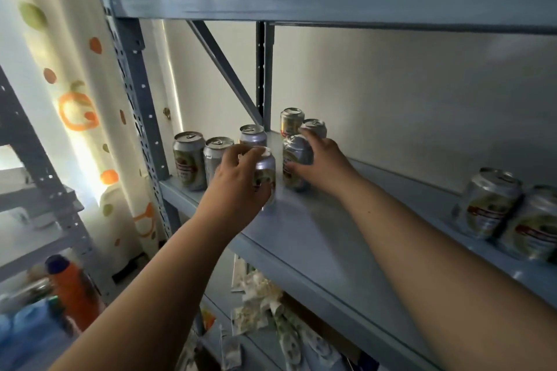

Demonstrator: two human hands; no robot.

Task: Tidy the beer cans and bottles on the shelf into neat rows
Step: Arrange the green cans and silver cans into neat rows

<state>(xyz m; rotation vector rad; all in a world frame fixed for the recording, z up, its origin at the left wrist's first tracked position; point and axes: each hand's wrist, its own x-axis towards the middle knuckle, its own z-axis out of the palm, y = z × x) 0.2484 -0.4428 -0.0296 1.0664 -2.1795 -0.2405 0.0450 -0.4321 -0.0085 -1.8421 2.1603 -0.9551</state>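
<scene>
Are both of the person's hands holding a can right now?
Yes, the left hand grips one can near the shelf's front edge, and the right hand wraps another can just behind it.

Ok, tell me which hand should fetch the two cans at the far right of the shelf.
Right. The right hand is nearer the two cans, though it grips a can. The left hand holds another can farther left.

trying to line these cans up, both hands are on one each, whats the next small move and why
Probably slide the can in the left hand leftward, next to the can beside the corner can. Those two already form a front row along the shelf edge, and the held can stands slightly apart from them. The right hand grips another can that could follow.
</scene>
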